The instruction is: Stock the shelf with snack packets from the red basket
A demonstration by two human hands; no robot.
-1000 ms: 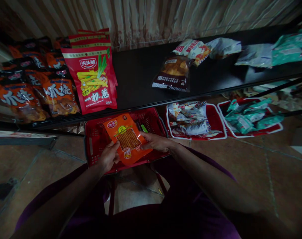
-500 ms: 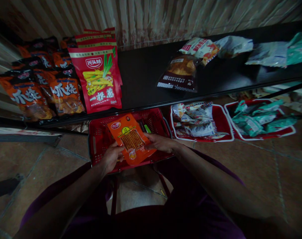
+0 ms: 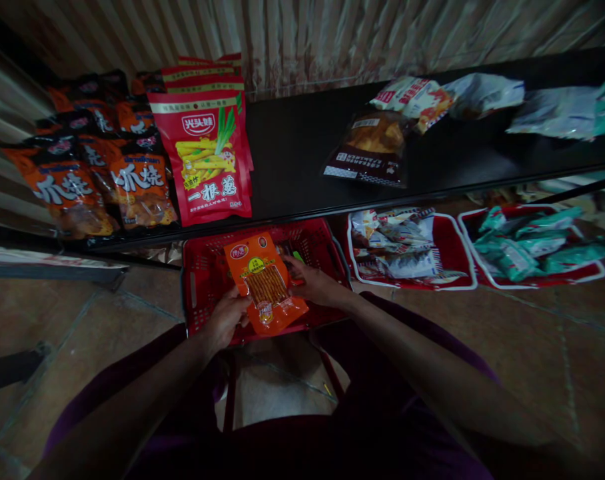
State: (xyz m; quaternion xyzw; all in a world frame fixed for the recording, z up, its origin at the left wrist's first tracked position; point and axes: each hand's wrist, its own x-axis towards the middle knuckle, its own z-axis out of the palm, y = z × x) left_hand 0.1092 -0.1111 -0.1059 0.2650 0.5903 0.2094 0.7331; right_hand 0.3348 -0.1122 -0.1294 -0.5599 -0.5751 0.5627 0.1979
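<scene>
An orange snack packet (image 3: 256,267) with a see-through window over brown sticks is held face up above a red basket (image 3: 197,293). My left hand (image 3: 228,316) grips its lower left edge, fingers partly hidden beneath it. At the packet's right edge, my right hand (image 3: 312,283) has its fingers closed on it. Inside the basket, behind my right fingers, a bright green item (image 3: 298,256) shows in part; the other contents are mostly covered by the packet.
Red packets (image 3: 207,160) and orange-black bags (image 3: 137,187) stand on the black shelf (image 3: 287,153), left. A brown bag (image 3: 370,147) lies mid-shelf. Right of my basket are a basket of white packets (image 3: 470,267) and a basket of green packets (image 3: 592,270).
The packet has turned slightly more upright between my hands and both hands still hold it. The whole view has shifted a little, so the shelf and baskets appear further right.
</scene>
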